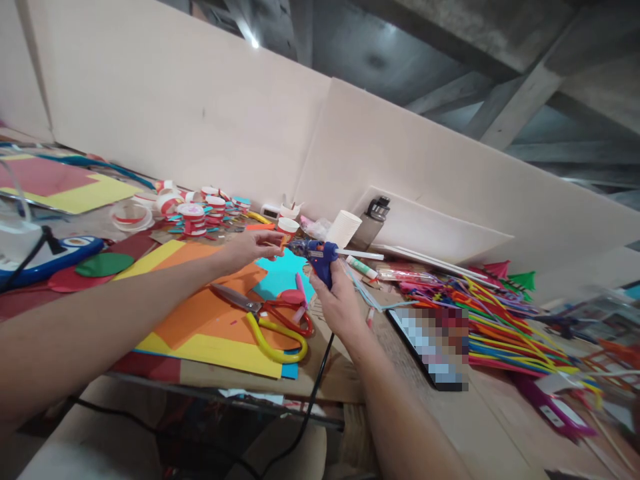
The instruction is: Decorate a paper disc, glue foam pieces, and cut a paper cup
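My right hand (336, 293) is wrapped round the handle of a blue hot glue gun (323, 257), whose nozzle points left. A white glue stick (363, 254) sticks out of its back end. At the nozzle, my left hand (255, 248) pinches a small orange piece (285, 243), its exact shape too small to make out. Below my hands lie large scissors with yellow and red handles (273, 340), on orange paper (200, 313) and yellow sheets. A light blue sheet (273, 273) lies under the glue gun's nozzle.
Red and white paper cups (193, 220) cluster at the back left. Right of my right hand lie a phone (425, 347) and a heap of coloured pipe cleaners (500, 327). A dark bottle (370, 223) stands by the white partition (200, 113). The black cord (320, 373) hangs over the table edge.
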A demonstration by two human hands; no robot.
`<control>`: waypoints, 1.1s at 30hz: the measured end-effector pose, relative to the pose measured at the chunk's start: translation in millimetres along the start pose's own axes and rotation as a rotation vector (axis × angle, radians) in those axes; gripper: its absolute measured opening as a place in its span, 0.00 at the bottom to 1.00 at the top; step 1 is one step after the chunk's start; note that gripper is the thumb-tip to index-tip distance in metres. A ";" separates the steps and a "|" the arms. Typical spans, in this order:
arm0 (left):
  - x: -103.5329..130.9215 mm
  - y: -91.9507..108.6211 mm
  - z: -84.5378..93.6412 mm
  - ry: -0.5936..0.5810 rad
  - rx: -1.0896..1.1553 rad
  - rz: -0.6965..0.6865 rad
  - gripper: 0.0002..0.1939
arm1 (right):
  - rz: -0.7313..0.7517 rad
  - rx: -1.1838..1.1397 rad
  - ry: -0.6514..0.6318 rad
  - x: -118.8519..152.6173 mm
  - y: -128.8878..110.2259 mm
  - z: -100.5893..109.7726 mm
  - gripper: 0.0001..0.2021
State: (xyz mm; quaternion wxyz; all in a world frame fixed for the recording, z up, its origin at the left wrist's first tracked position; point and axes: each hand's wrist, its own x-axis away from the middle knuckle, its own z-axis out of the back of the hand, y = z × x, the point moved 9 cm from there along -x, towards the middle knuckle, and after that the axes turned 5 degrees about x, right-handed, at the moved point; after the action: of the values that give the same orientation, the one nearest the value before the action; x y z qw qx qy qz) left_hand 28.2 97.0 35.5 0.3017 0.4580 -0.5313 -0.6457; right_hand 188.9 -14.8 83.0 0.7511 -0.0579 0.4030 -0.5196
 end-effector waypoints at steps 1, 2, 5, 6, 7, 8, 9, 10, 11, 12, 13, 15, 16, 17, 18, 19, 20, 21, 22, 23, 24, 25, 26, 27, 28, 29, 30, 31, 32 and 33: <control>1.4 1.4 -1.8 -0.004 -0.001 0.010 0.26 | -0.003 0.001 0.005 -0.2 0.5 0.5 0.18; 2.8 2.9 -3.3 -0.005 -0.003 0.019 0.26 | -0.003 0.000 0.011 -0.3 0.8 1.0 0.17; 6.1 7.3 -6.3 -0.002 -0.014 0.032 0.24 | 0.001 0.004 0.026 -0.4 1.3 2.0 0.18; 6.8 8.2 -7.4 -0.009 -0.016 0.032 0.24 | -0.003 0.009 0.027 -0.4 1.9 2.0 0.17; 7.2 8.7 -8.4 -0.020 -0.018 0.029 0.24 | -0.011 0.014 0.028 -0.3 2.7 1.9 0.17; 7.4 8.7 -9.3 -0.035 -0.018 0.026 0.24 | -0.019 0.016 0.027 -0.2 3.4 1.9 0.16; 7.5 8.2 -10.3 -0.052 -0.017 0.023 0.24 | -0.025 0.016 0.027 -0.1 3.9 2.1 0.15; 7.5 7.4 -10.9 -0.069 -0.016 0.022 0.25 | -0.027 0.012 0.029 0.0 3.9 2.4 0.15; 7.5 6.4 -11.4 -0.084 -0.016 0.021 0.25 | -0.025 0.008 0.034 0.0 3.4 3.0 0.15; 7.5 5.5 -11.6 -0.095 -0.015 0.022 0.25 | -0.022 0.004 0.040 0.0 2.9 3.7 0.15; 7.6 4.7 -11.8 -0.104 -0.014 0.022 0.25 | -0.019 0.002 0.046 0.0 2.5 4.3 0.15; 8.1 4.4 -12.6 -0.119 -0.018 0.020 0.24 | -0.020 -0.001 0.052 0.0 2.5 4.8 0.15; 8.3 4.8 -12.7 -0.120 -0.020 0.016 0.23 | -0.022 -0.003 0.052 0.1 2.6 4.6 0.14; 8.5 5.3 -12.8 -0.120 -0.019 0.013 0.23 | -0.024 -0.005 0.051 0.2 2.6 4.4 0.14; 8.5 5.8 -13.3 -0.122 -0.011 0.011 0.22 | -0.021 -0.007 0.048 0.4 2.1 4.0 0.14; 8.4 5.9 -14.0 -0.126 0.002 0.012 0.21 | -0.016 -0.011 0.045 0.6 1.2 3.6 0.14; 8.0 5.7 -14.5 -0.127 0.022 0.016 0.20 | -0.009 -0.016 0.041 0.9 0.0 3.1 0.15; 7.4 5.2 -14.9 -0.128 0.047 0.019 0.19 | -0.003 -0.023 0.036 1.2 -1.3 2.7 0.15; 6.5 4.7 -15.1 -0.127 0.074 0.020 0.19 | 0.002 -0.033 0.030 1.4 -2.6 2.3 0.16; 5.4 3.9 -14.8 -0.122 0.099 0.020 0.18 | 0.005 -0.045 0.026 1.7 -3.7 2.2 0.16; 4.2 2.8 -13.9 -0.113 0.120 0.020 0.17 | 0.006 -0.056 0.022 1.8 -4.5 2.1 0.16; 2.9 1.5 -12.8 -0.102 0.137 0.020 0.17 | 0.005 -0.064 0.019 1.9 -5.1 2.2 0.17; 1.8 0.0 -11.8 -0.096 0.150 0.021 0.17 | 0.006 -0.069 0.017 2.0 -5.8 2.3 0.17; 0.9 -1.4 -11.2 -0.095 0.158 0.022 0.16 | 0.010 -0.073 0.015 2.0 -6.5 2.4 0.17; 0.3 -2.7 -10.8 -0.096 0.162 0.023 0.16 | 0.012 -0.074 0.014 1.9 -6.9 2.4 0.17; 0.0 -3.4 -10.6 -0.099 0.161 0.023 0.16 | 0.011 -0.075 0.016 1.7 -6.9 2.6 0.18; 0.2 -3.7 -10.6 -0.104 0.155 0.022 0.16 | 0.008 -0.074 0.019 1.5 -6.4 2.8 0.18; 0.9 -3.6 -11.0 -0.109 0.146 0.023 0.15 | 0.003 -0.074 0.024 1.2 -5.5 3.0 0.17; 1.9 -3.1 -11.4 -0.111 0.134 0.026 0.16 | -0.006 -0.074 0.029 0.9 -4.3 3.1 0.17; 3.1 -2.1 -12.1 -0.115 0.121 0.028 0.16 | -0.016 -0.073 0.033 0.7 -2.7 3.1 0.17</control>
State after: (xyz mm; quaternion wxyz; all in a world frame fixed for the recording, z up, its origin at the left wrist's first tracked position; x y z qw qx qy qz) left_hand 38.2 89.9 32.5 0.2514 0.4303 -0.5920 -0.6334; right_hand 189.1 -17.6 86.1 0.7377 -0.0800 0.4334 -0.5114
